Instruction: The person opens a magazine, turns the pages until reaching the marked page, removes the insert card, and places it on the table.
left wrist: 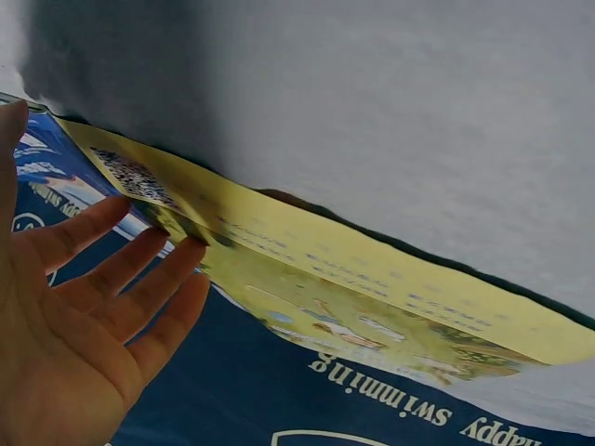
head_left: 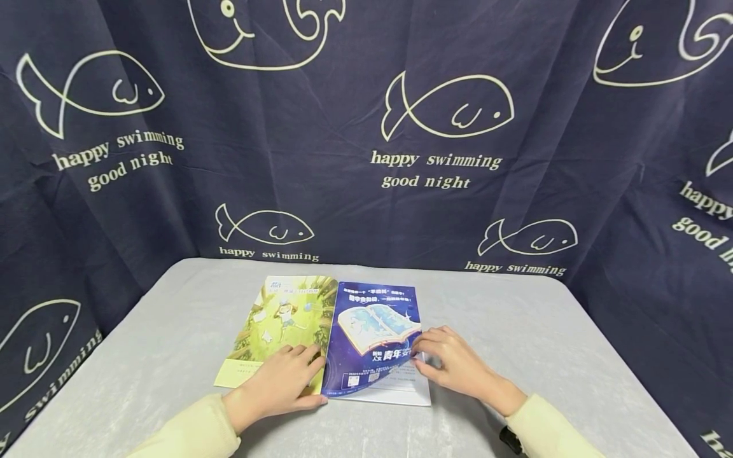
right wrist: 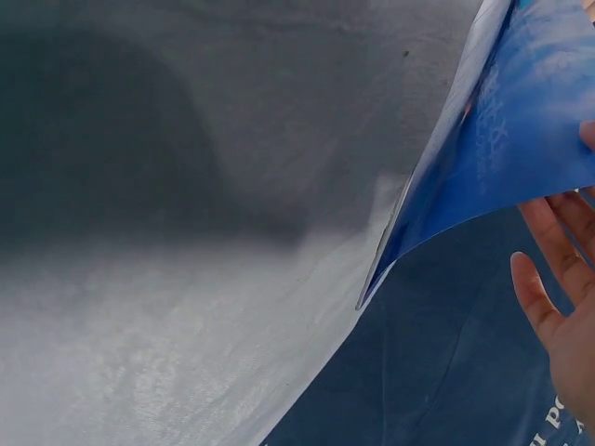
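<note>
An open magazine (head_left: 294, 318) lies on the table, with a green and yellow illustrated page on the left and a dark blue page (head_left: 380, 292) on the right. Fingers spread, my left hand (head_left: 280, 381) rests on the lower part of the green page near the spine. At the outer edge of the blue page, my right hand (head_left: 460, 369) pinches it between thumb and fingers. That page's lower corner curls up, exposing a white page (head_left: 401, 391) beneath. The right wrist view shows the lifted blue page (right wrist: 530, 121) bending beside the fingers.
A grey cloth covers the table (head_left: 504, 318). Behind and around it hangs a dark blue curtain (head_left: 355, 184) printed with white fish and lettering. A black band (head_left: 509, 440) shows at the right sleeve.
</note>
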`<state>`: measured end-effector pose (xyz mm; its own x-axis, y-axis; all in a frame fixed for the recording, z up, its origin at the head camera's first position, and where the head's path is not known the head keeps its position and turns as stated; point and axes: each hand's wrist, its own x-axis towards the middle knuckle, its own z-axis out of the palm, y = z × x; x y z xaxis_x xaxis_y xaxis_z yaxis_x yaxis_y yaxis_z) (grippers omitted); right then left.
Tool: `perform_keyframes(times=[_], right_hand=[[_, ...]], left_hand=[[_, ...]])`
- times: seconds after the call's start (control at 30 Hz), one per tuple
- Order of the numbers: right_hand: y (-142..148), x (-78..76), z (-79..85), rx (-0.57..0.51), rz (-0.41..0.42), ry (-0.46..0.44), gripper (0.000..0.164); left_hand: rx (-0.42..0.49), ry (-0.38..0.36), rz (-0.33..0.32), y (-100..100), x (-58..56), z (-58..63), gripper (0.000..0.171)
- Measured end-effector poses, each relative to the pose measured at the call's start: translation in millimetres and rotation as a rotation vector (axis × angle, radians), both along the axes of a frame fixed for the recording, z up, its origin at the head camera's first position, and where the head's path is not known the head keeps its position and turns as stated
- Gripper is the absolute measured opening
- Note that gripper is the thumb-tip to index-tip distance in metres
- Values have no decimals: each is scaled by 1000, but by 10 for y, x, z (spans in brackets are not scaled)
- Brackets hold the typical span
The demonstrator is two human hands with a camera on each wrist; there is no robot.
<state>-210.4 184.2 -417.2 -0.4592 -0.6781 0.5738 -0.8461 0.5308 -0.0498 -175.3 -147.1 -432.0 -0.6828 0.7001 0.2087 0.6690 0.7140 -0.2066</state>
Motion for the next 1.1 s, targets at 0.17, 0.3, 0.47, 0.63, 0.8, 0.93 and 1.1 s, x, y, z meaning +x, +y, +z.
perform_keyframes(times=[0.17,0.3,0.47,0.63,0.8,0.93,1.1], right_hand=[[-23,1,28,-21,6,8,11],[-33,-1,51,-39,5,22,12],[-46,-8,71,-66,7,48,12],[-68,-16,78,-89,18,54,9],[-80,-21,89,-94,8,28,9],[-83,-17,88,-97,9,21,9],[-73,-12,87,-87,-10,23,13]], left_hand=[[-6,-10,1,51,4,3,63],[-6,2,-2,88,1,-2,64],[1,11,0,119,-1,-12,63],[0,33,10,134,-6,-20,62],[2,67,16,158,-16,-40,60],[-1,63,25,167,-13,-39,58],[-5,45,36,158,-8,-23,55]])
